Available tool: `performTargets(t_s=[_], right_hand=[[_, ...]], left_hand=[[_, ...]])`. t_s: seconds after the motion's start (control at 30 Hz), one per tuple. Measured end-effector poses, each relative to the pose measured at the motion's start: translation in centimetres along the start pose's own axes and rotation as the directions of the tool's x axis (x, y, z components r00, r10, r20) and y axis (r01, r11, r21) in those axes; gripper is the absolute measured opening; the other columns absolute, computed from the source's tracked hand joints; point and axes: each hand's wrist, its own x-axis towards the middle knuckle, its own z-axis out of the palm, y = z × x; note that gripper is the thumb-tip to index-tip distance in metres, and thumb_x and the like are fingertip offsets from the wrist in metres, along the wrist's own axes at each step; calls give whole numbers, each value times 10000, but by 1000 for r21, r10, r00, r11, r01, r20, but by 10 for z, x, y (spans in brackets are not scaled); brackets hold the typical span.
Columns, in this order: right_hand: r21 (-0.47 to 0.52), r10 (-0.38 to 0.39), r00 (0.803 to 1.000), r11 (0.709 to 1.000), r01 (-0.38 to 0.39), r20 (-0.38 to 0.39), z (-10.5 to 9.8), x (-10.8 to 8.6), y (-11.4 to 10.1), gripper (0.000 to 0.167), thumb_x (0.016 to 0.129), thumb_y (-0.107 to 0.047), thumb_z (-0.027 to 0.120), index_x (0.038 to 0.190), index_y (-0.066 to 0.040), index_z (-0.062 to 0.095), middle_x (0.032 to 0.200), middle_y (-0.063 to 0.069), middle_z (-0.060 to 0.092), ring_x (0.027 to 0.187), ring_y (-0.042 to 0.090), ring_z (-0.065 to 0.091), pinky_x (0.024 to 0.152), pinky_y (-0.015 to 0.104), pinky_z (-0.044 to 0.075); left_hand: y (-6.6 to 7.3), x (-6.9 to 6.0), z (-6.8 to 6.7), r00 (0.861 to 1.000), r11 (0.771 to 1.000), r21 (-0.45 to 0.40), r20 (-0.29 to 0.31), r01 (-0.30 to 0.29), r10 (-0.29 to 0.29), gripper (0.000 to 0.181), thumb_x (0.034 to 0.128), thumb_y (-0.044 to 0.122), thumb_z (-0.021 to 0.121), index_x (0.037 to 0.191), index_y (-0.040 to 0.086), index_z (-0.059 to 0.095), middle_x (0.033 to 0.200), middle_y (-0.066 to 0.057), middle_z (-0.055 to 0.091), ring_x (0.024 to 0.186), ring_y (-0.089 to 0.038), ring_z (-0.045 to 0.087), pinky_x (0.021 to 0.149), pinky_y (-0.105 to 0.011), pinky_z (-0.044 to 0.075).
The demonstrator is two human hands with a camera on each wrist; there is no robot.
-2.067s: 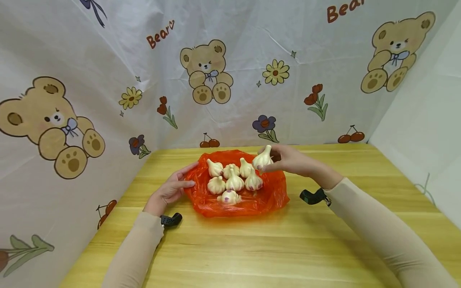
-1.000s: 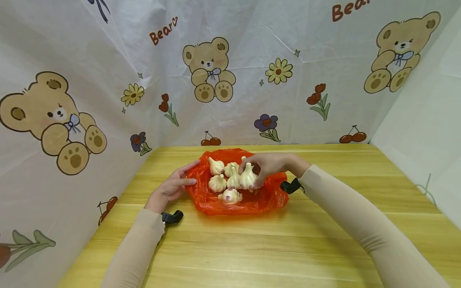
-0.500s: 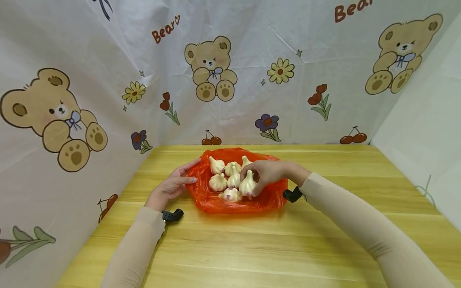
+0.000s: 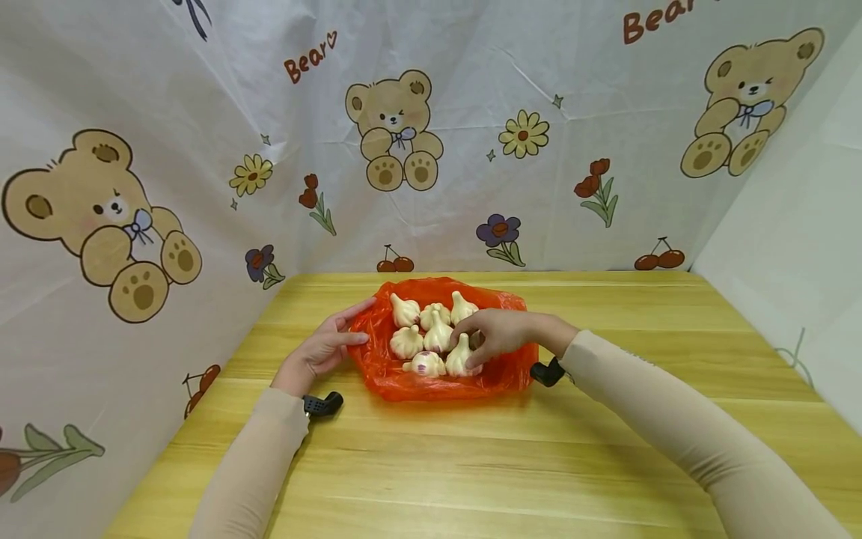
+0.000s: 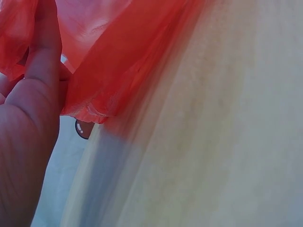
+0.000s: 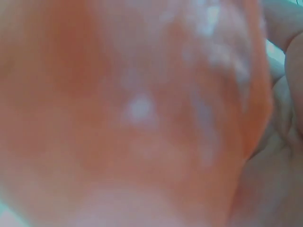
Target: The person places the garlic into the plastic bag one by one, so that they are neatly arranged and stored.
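A red plastic bag lies spread on the table with several garlic bulbs inside. My left hand grips the bag's left edge, thumb on the inner side; close up, the left wrist view shows the fingers against the red film. Inside the bag, at the front right, my right hand holds a garlic bulb between thumb and fingers, its stem pointing up. Another garlic bulb lies on its side just left of it. Blurred red plastic fills most of the right wrist view and hides that bulb.
The wooden table runs around the bag on all sides. A white cloth printed with bears and flowers stands behind and to the left. A thin pale cord hangs at the right edge.
My right hand has brought the garlic bulb from above the bag's back right down to its front right. The sideways bulb has shifted slightly left. My left hand stays on the bag.
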Motion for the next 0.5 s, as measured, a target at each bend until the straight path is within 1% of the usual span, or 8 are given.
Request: performTargets(t_s=[0.1,0.23,0.4,0.5], right_hand=[[42,-13,1000,999,12,20,-1,0,0,308,935,-274,765,1231,-240,683,951,3,682,798,167,616,748,298,539],[89,-21,999,996,18,28,-2,-1,0,298,959,-230,734,1251,-191,686,930,31,705,740,187,640,706,288,564],[118,-23,1000,993,21,13,-3,-2,-1,279,957,-209,737,1229,-170,691,960,33,697,732,218,655,691,301,581],[122,-19,1000,992,19,1,-6,-2,0,285,958,-208,737,1234,-153,690,1038,14,693,757,222,675,707,306,602]], left_hand=[[1,1,-1,1000,1000,-1,6,-3,3,818,938,-85,615,1642,157,276,1635,-119,304,1319,-225,570,979,-363,595],[1,2,-1,1000,1000,1,17,-3,3,808,949,-95,597,1644,152,267,1645,-128,292,1360,-258,539,981,-369,594],[1,1,-1,1000,1000,8,21,-2,2,801,956,-98,582,1645,161,267,1661,-138,270,1401,-292,497,989,-373,589],[2,1,-1,1000,1000,12,19,0,0,813,951,-90,597,1647,165,262,1665,-133,265,1401,-287,496,994,-375,585]])
